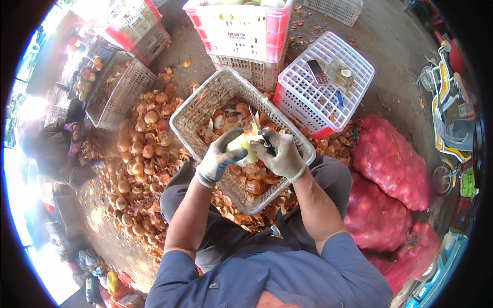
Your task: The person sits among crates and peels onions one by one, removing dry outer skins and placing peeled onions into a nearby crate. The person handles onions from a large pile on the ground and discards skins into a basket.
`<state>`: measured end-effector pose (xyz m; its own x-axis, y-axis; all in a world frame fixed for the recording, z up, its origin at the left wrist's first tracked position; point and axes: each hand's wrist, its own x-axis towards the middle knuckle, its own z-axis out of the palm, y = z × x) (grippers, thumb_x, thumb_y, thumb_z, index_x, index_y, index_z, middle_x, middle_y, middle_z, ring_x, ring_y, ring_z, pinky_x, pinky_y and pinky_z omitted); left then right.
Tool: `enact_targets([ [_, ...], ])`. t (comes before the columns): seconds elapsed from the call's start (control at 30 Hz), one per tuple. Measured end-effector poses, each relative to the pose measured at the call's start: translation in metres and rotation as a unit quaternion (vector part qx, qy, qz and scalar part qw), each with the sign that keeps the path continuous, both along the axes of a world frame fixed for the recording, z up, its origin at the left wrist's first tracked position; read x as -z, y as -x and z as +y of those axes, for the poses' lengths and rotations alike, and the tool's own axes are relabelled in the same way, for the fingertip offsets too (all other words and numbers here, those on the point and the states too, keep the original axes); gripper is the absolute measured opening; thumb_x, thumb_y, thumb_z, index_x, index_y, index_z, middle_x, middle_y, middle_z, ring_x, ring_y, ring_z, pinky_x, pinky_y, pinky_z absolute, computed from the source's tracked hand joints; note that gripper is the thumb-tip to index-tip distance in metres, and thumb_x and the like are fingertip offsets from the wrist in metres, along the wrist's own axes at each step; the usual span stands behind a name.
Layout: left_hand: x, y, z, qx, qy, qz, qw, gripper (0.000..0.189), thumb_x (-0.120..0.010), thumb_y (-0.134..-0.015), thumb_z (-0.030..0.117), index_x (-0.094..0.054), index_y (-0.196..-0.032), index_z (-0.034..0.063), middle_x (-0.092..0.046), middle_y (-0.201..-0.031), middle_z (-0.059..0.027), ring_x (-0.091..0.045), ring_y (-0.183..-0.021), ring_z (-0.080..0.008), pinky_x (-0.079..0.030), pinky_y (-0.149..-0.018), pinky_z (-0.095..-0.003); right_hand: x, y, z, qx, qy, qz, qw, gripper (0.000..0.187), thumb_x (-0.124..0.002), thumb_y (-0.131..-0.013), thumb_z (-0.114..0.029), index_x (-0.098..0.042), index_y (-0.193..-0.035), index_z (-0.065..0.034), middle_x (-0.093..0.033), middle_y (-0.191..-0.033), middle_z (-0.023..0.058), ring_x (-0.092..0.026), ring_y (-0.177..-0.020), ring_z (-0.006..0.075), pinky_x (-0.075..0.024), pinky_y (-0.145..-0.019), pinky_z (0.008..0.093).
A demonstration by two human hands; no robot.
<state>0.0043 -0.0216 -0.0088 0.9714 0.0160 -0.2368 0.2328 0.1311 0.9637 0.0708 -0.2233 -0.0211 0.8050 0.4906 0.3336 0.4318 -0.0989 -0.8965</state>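
Observation:
My left hand, in a white work glove with dark fingers, grips a pale peeled onion from the left. A knife is in my gloved right hand, its blade pointing up and away from me. The right thumb and fingers are close against the onion, where a strip of skin stands up beside the blade. Both hands are above a dirty white plastic crate between my knees, which holds brown onion skins and pale trimmings.
Unpeeled onions lie heaped among skins on my left; beyond them another person holds an onion. Red mesh sacks lie right. An upturned crate bears a phone. A red-and-white crate of peeled onions stands ahead.

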Motion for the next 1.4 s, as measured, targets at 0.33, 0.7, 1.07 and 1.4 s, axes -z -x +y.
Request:
enact_targets([
  [0.33,0.02,0.002,0.005,0.009,0.123,-0.024,0.992,0.074,-0.082,-0.07,0.015,-0.056,-0.136,-0.0072,-0.067,-0.121,-0.013,-0.065,-0.109,-0.0197,-0.054,-0.095,-0.0356,-0.013,0.002,-0.005,-0.052,-0.128,0.321,0.937,0.017,-0.071,-0.093,-0.011,-0.071,-0.105,0.0008,-0.07,-0.084,0.0014,-0.062,-0.069,0.0049,-0.049,-0.056,0.0237],
  [0.7,0.026,0.009,-0.006,0.027,0.467,-0.073,0.881,0.1,-0.083,-0.064,0.038,-0.045,-0.145,-0.0078,-0.059,-0.138,-0.0231,-0.062,-0.123,-0.0325,-0.049,-0.109,-0.0421,0.01,0.008,-0.001,-0.123,-0.503,0.542,0.662,0.02,-0.055,-0.099,-0.016,-0.066,-0.105,-0.0002,-0.062,-0.059,0.0027,-0.058,-0.042,0.0153,-0.0503,-0.039,0.0271],
  [1.07,-0.008,-0.003,0.019,0.106,0.129,0.01,0.986,0.091,-0.08,-0.066,0.032,-0.05,-0.142,-0.0094,-0.064,-0.133,-0.0175,-0.062,-0.122,-0.0273,-0.045,-0.11,-0.0381,-0.031,-0.001,-0.017,-0.062,-0.227,0.382,0.894,0.026,-0.074,-0.083,-0.012,-0.065,-0.104,0.0001,-0.064,-0.074,-0.0008,-0.055,-0.047,0.0062,-0.0442,-0.042,0.0207],
  [1.4,0.022,0.01,-0.011,0.098,0.407,-0.001,0.908,0.099,-0.077,-0.066,0.036,-0.044,-0.145,-0.0119,-0.062,-0.134,-0.0235,-0.065,-0.12,-0.032,-0.052,-0.104,-0.0408,0.005,-0.006,-0.012,-0.123,-0.485,0.512,0.698,0.018,-0.059,-0.098,-0.016,-0.065,-0.104,-0.001,-0.064,-0.066,0.0036,-0.056,-0.044,0.01,-0.0479,-0.04,0.0237],
])
